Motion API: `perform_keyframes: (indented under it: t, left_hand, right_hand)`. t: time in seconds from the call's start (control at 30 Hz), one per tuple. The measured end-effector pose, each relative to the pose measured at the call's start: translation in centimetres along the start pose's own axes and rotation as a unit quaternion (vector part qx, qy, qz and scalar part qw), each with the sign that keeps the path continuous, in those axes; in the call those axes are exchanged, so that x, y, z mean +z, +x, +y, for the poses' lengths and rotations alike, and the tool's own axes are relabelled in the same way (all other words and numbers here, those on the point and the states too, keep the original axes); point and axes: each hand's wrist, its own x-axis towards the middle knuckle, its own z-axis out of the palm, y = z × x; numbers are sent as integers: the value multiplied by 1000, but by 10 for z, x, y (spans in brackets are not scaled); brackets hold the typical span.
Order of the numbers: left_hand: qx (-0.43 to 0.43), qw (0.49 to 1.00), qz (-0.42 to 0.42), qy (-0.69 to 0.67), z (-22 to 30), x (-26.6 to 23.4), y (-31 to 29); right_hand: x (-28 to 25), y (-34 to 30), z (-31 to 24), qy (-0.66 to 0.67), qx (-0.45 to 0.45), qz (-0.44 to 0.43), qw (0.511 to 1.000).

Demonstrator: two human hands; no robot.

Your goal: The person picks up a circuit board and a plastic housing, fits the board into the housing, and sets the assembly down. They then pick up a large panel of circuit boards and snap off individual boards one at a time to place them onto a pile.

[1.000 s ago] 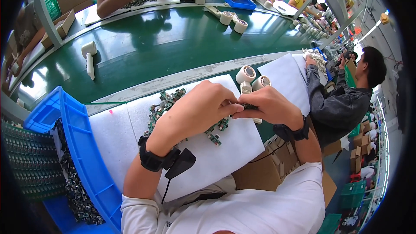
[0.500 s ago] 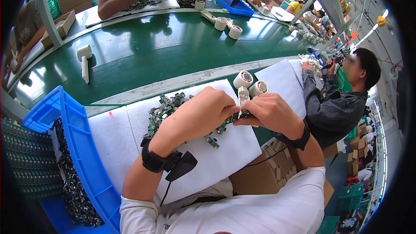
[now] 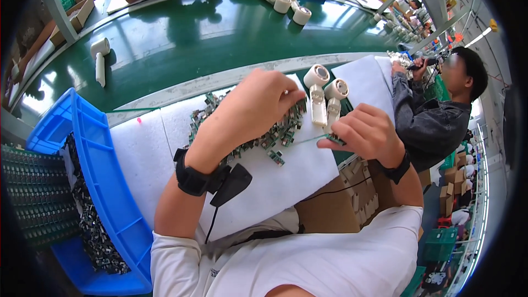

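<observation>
My right hand [image 3: 367,136] pinches a small green circuit board [image 3: 336,139] between thumb and fingers, at the right edge of the white foam sheet [image 3: 297,179]. Above the pile of small circuit boards [image 3: 269,138], my left hand [image 3: 254,102] is closed in a pinch. A tiny pale spot shows at its fingertips; what it is I cannot make out. Between and beyond the hands lie two white plastic housings with round heads, a left one [image 3: 318,104] and a right one [image 3: 335,99]. One loose board [image 3: 276,158] sits apart from the pile.
At the left stands a blue bin [image 3: 113,187] of dark small parts, beside stacked board panels [image 3: 38,198]. A green conveyor [image 3: 181,55] runs beyond, carrying more white housings [image 3: 100,58]. A cardboard box [image 3: 330,217] is below right. A co-worker [image 3: 437,104] sits at the right.
My hands have moved apart from the white housing: the left up and slightly away, the right down and to the right with a circuit board. The housings now show more fully.
</observation>
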Motion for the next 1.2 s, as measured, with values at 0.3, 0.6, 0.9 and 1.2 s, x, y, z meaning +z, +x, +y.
perform_keyframes:
  t: [0.3, 0.6, 0.9, 1.2]
  left_hand:
    - [115, 956, 51, 267, -26, 8, 6]
    - [133, 976, 67, 159, -20, 7, 6]
    - [138, 986, 24, 95, -6, 9, 6]
    - [187, 979, -19, 80, 7, 28, -1]
  right_hand:
    - [1, -16, 0, -9, 58, -50, 997]
    - [9, -14, 7, 8, 67, -50, 996]
    - [16, -11, 9, 50, 108, -38, 992]
    - [21, -1, 7, 201, 186, 1, 962]
